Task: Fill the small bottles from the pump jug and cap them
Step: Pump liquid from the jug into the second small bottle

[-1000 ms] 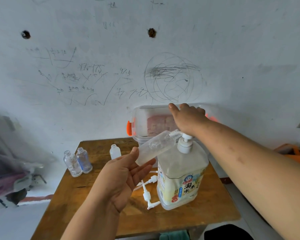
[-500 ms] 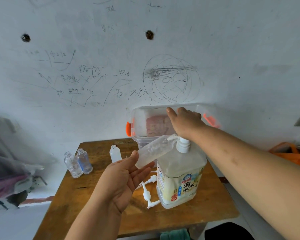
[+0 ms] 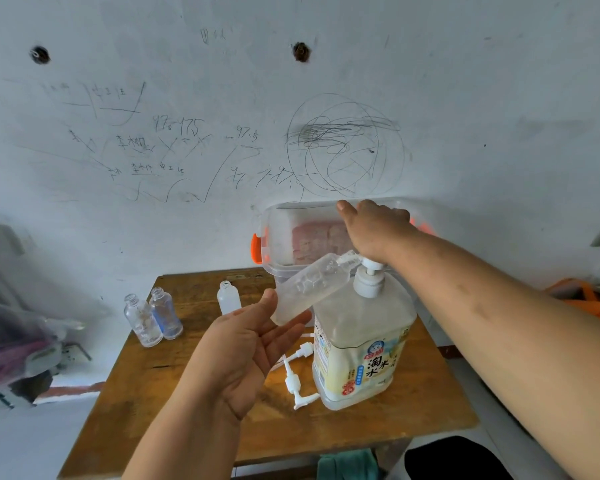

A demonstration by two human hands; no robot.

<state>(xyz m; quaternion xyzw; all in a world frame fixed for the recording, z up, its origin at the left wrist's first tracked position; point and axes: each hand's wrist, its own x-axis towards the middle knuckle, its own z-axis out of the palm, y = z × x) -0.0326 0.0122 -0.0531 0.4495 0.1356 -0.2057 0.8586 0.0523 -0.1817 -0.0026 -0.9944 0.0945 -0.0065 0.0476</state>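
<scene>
The left hand (image 3: 246, 344) pinches the base of a small bottle (image 3: 309, 289) between thumb and fingers, tilting it so that its mouth meets the spout of the pump jug (image 3: 361, 341) on the bench (image 3: 174, 403). The right hand (image 3: 374, 230), fingers stretched flat, presses on the pump head (image 3: 369, 277). Two clear bottles (image 3: 153, 318) and a frosted bottle (image 3: 228, 297) stand uncapped well to the left, loose white caps (image 3: 293, 379) lie just beside the jug, and a plastic box (image 3: 281, 237) crowds in close behind the pump.

I log colours only. The pump jug (image 3: 361, 323) is cloudy translucent, with a white pump and a pale yellow label printed in blue and red. The held bottle (image 3: 309, 289) is frosted. The two clear bottles (image 3: 142, 322) at the left edge of the table (image 3: 146, 382) are colourless. The table is brown wood grain. The box (image 3: 281, 233) at the far edge is clear with an orange latch (image 3: 256, 248).
</scene>
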